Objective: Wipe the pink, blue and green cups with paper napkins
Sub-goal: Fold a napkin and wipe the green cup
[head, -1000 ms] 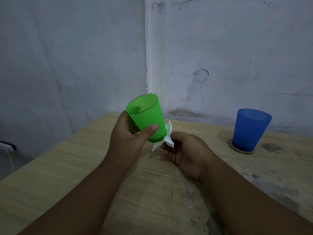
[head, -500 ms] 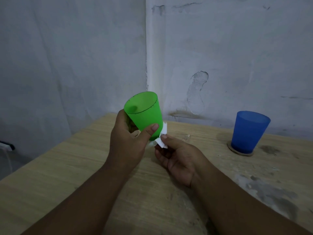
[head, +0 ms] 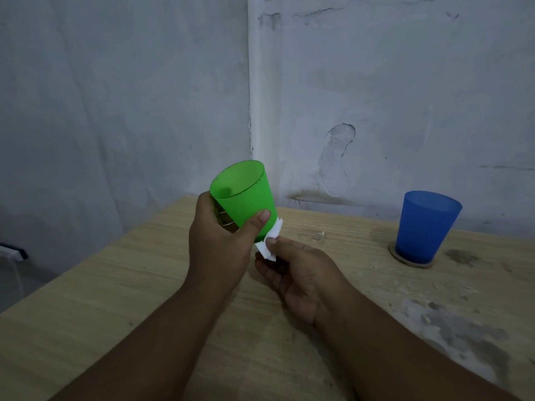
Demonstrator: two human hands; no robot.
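the person's left hand (head: 220, 250) grips the green cup (head: 246, 198) and holds it in the air above the wooden table (head: 115, 299); the fingers are curled round the far side of the cup and the thumb presses across the near side of its lower wall; the cup is tilted, its open mouth up and leaning to the left, its base pointing down toward the right hand (head: 301, 273); that hand lies palm up just below and to the right of the cup, fingers loosely curled, with the thumb and fingertips pinching a crumpled white paper napkin (head: 269, 244); the napkin touches the bottom edge of the green cup, just beside the left thumb; how much of it is tucked under the base cannot be told; the blue cup (head: 425, 227) stands upright on a round coaster (head: 411, 263) at the right of the table, near the wall and well apart from both hands; a small pale scrap (head: 320, 235) lies on the table between the hands and the blue cup; grey stains mark the wood at the right; a white plug (head: 13, 253) shows at the left edge beyond the table
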